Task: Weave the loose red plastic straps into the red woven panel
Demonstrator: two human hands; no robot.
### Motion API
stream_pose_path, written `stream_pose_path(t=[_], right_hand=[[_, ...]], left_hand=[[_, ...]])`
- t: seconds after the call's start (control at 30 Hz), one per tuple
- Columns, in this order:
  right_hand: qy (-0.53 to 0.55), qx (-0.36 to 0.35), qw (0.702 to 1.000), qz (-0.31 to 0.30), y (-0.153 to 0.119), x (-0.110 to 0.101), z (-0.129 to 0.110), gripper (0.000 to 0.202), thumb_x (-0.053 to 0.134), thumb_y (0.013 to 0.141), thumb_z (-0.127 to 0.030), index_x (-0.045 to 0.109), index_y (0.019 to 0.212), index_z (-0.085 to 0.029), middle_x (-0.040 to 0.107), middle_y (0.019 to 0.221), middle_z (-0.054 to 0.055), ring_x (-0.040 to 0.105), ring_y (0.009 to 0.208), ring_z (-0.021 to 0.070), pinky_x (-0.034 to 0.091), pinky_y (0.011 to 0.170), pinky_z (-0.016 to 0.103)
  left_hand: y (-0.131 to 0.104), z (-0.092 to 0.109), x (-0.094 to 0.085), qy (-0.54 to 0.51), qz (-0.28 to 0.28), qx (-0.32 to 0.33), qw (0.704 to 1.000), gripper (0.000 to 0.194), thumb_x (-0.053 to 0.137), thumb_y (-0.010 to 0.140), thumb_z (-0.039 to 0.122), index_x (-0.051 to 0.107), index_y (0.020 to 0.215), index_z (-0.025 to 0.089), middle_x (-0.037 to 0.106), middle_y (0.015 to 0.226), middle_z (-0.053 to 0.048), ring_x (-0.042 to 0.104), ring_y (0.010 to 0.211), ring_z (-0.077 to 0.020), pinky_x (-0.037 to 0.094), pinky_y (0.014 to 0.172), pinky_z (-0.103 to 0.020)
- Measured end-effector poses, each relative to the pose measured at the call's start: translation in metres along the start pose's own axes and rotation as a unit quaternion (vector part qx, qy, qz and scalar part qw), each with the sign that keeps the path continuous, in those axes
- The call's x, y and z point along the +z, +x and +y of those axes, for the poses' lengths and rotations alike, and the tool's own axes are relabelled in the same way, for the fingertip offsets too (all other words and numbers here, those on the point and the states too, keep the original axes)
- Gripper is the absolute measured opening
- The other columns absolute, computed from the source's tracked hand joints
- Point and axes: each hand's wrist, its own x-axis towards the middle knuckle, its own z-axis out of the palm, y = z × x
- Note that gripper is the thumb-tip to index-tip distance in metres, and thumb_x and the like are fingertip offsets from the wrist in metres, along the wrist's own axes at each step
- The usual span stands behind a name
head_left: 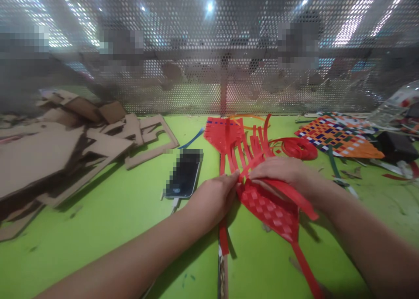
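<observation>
A piece of red strip weaving (270, 209) lies before me on the green table, its loose strips fanning away from me. My left hand (214, 194) pinches the weaving's left edge between thumb and fingers. Across its top reaches my right hand (284, 172), fingers bent over the red strips; a loose strip passes beneath that palm and sticks out to the right. Its fingertips press close to the left hand's, and the palm side is hidden. Just beyond lies a finished-looking red woven piece (218, 133) with a blue-dashed band. A coil of red strip (299, 148) rests behind my right hand.
Cardboard pieces (42, 155) pile up at the left. A phone (185, 174) with a cable plugged in lies beside my left hand. Orange checkered weaving (340, 135), a black block (397, 146) and a clear bottle (397, 102) are at the right. A perforated metal screen (196, 80) stands behind.
</observation>
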Motion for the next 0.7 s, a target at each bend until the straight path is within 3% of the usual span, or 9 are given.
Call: stream_pose_path(t=[0.1,0.2,0.33,0.5,0.6,0.7], right_hand=[[-0.086,-0.050,0.995,0.008,0.003,-0.004,-0.010,0.025,0.063,0.104,-0.028,0.083,0.119,-0.025,0.078,0.136,0.012,0.066,0.119,0.0347,0.053,0.103,0.053],[-0.085,-0.047,0.995,0.009,0.006,-0.001,-0.015,0.025,0.063,0.103,-0.028,0.081,0.121,-0.026,0.075,0.142,0.013,0.060,0.134,0.0373,0.046,0.113,0.059],[-0.008,0.048,0.998,-0.049,0.007,0.000,-0.015,0.029,0.059,0.105,-0.030,0.077,0.127,-0.027,0.081,0.122,0.010,0.073,0.113,0.0306,0.055,0.102,0.048],[0.073,0.151,0.981,-0.101,0.002,-0.007,0.001,0.028,0.064,0.103,-0.033,0.075,0.129,-0.033,0.081,0.129,0.003,0.076,0.112,0.0278,0.059,0.094,0.037],[0.113,0.187,0.972,-0.083,-0.003,-0.009,0.015,0.029,0.062,0.104,-0.036,0.073,0.131,-0.033,0.080,0.132,0.003,0.075,0.117,0.0278,0.058,0.098,0.038],[0.112,0.170,0.977,-0.056,-0.008,-0.009,0.026,0.032,0.060,0.104,-0.037,0.075,0.131,-0.030,0.079,0.132,0.006,0.074,0.119,0.0291,0.057,0.103,0.042]], left_hand=[[0.001,0.002,0.001,0.012,0.001,0.004,1.000,0.035,0.043,0.113,0.027,0.071,0.131,0.016,0.081,0.120,-0.014,0.079,0.111,-0.0285,0.062,0.101,-0.042],[0.002,0.003,0.001,0.017,-0.003,0.014,1.000,0.033,0.044,0.112,0.023,0.072,0.128,0.016,0.080,0.124,-0.014,0.079,0.113,-0.0273,0.061,0.106,-0.042],[0.000,0.001,0.000,0.010,-0.008,0.015,1.000,0.038,0.047,0.112,0.027,0.070,0.141,0.017,0.075,0.139,-0.014,0.076,0.122,-0.0290,0.059,0.110,-0.043],[0.000,-0.005,0.001,0.013,-0.007,0.023,1.000,0.044,0.049,0.110,0.024,0.065,0.151,0.017,0.067,0.150,-0.012,0.070,0.134,-0.0294,0.054,0.118,-0.044],[0.001,-0.007,0.002,0.014,-0.006,0.032,0.999,0.043,0.049,0.110,0.022,0.066,0.149,0.017,0.068,0.149,-0.012,0.070,0.134,-0.0295,0.054,0.119,-0.046],[0.001,-0.007,0.003,0.025,-0.007,0.032,0.999,0.043,0.049,0.110,0.022,0.066,0.150,0.018,0.067,0.151,-0.012,0.069,0.135,-0.0297,0.053,0.119,-0.047]])
